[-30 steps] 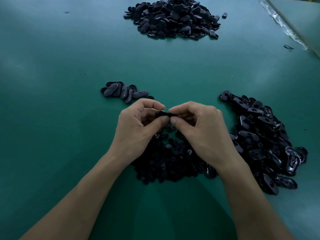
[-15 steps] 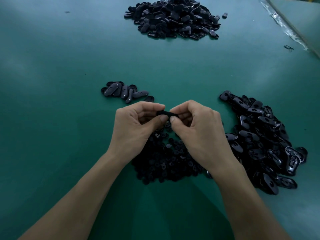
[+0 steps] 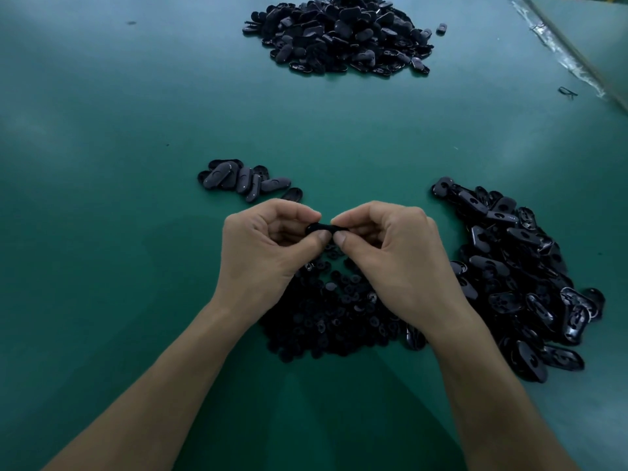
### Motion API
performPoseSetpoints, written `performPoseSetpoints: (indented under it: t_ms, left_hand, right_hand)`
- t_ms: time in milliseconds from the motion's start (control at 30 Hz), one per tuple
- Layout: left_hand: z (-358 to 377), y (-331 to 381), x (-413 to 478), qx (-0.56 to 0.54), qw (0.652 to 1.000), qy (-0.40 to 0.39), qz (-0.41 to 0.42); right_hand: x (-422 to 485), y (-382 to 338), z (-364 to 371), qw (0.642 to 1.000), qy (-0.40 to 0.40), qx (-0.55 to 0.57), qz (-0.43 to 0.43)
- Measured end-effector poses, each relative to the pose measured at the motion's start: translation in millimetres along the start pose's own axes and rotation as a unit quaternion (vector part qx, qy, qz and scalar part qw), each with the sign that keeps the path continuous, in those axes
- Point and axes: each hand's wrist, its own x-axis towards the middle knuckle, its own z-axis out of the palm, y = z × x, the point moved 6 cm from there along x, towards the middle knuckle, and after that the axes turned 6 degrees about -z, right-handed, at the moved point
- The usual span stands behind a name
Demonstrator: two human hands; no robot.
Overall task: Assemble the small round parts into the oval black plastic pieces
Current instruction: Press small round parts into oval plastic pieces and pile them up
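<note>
Both hands meet at the middle of the green table. My left hand [image 3: 268, 246] and my right hand [image 3: 390, 253] each pinch one end of a single oval black plastic piece [image 3: 323, 228] between thumb and forefinger, held just above the table. Whether a small round part sits in it is hidden by the fingers. Under and behind my hands lies a heap of small round black parts [image 3: 333, 311]. A large heap of open oval pieces [image 3: 523, 266] lies to the right of my right hand.
A small group of oval pieces [image 3: 238, 178] lies just beyond my left hand. A big pile of black oval pieces [image 3: 343, 32] sits at the far edge. A strip of clear plastic [image 3: 557, 52] runs along the table's right border.
Both hands have lifted slightly away from me with the oval piece still pinched between them; thumbs now meet closer together under it.
</note>
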Motion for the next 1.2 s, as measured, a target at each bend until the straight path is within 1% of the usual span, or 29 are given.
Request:
performPoseSetpoints:
  t_ms: [100, 233, 300, 367, 467, 533, 633, 700, 833, 933, 1067, 1200]
  left_hand:
    - [0, 0, 0, 0.005, 1.0, -0.008, 0.009]
    - [1, 0, 1, -0.02, 0.999, -0.02, 0.017]
    - [-3, 0, 2, -0.021, 0.999, 0.007, 0.029]
    - [-10, -2, 5, -0.034, 0.998, 0.053, 0.028]
    - [-21, -10, 9, -0.088, 0.99, 0.105, -0.014]
    - [-25, -14, 11, -0.133, 0.981, 0.132, -0.043]
    - [-28, -17, 12, -0.182, 0.967, 0.165, -0.072]
    - [-28, -17, 12, -0.185, 0.965, 0.173, -0.074]
    - [-28, -20, 12, -0.156, 0.971, 0.166, -0.074]
    - [-29, -23, 11, -0.138, 0.971, 0.175, -0.082]
    - [-29, -24, 11, -0.115, 0.972, 0.183, -0.086]
    - [-30, -22, 9, -0.089, 0.973, 0.201, -0.072]
  right_hand:
    - [0, 0, -1, 1.0, -0.002, 0.001, -0.002]
    - [0, 0, -2, 1.0, 0.007, -0.022, -0.001]
    - [0, 2, -3, 0.996, 0.008, -0.09, 0.006]
    - [-1, 11, -7, 0.981, 0.003, -0.189, 0.031]
    - [-3, 25, -18, 0.943, -0.014, -0.313, 0.109]
    - [-6, 32, -23, 0.923, -0.019, -0.35, 0.156]
    - [-7, 37, -26, 0.916, -0.02, -0.36, 0.175]
    - [-6, 38, -27, 0.917, -0.017, -0.36, 0.169]
    - [-5, 39, -30, 0.934, 0.007, -0.326, 0.146]
    - [-5, 39, -34, 0.946, 0.035, -0.293, 0.136]
    - [-4, 41, -35, 0.947, 0.046, -0.288, 0.136]
    - [-4, 45, -34, 0.945, 0.048, -0.288, 0.147]
